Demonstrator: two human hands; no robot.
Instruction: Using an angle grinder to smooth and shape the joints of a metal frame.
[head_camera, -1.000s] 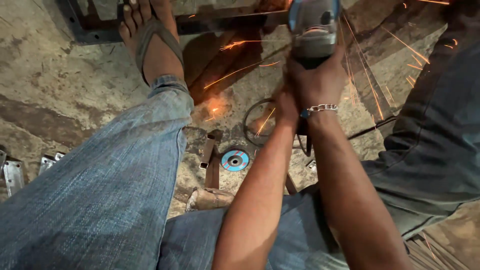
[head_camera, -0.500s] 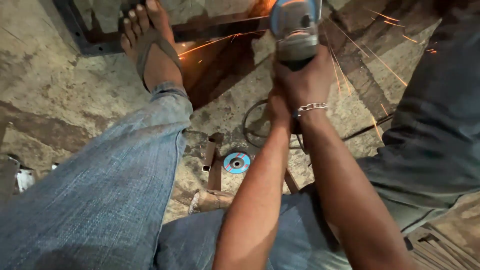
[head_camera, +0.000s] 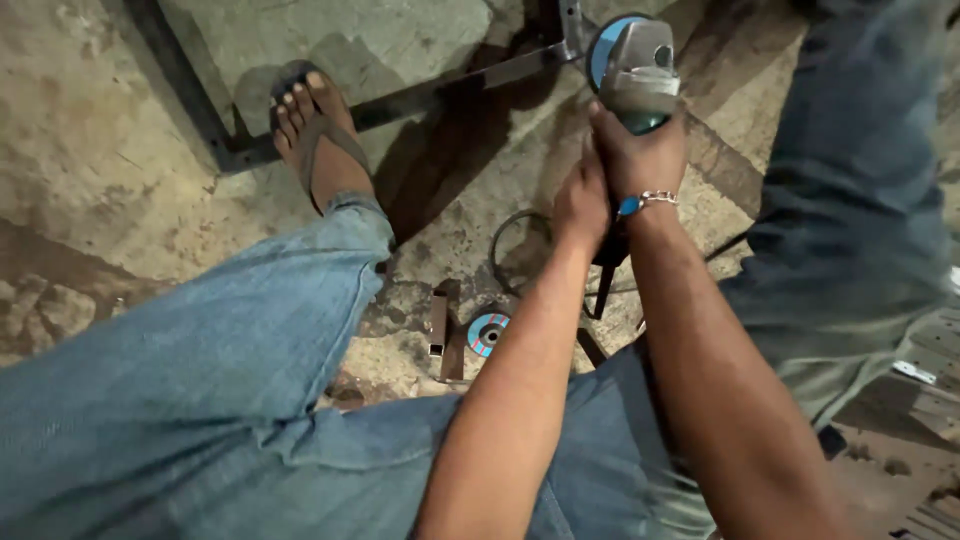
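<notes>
Crouching over concrete, your jeans-clad left leg (head_camera: 230, 340) fills the near ground. Spare blue grinding disc (head_camera: 487, 333) and short metal offcut (head_camera: 438, 320) lie between your knees. Further out, right hand (head_camera: 640, 155) wraps tight round the angle grinder (head_camera: 632, 62), left hand (head_camera: 582, 200) clasped just behind it. Beyond, sandalled foot (head_camera: 318, 140) pins the dark steel frame (head_camera: 430, 95), near the grinder's head.

grey grinder (head_camera: 640, 70) (blue disc), blue jeans (head_camera: 200, 390)
</notes>
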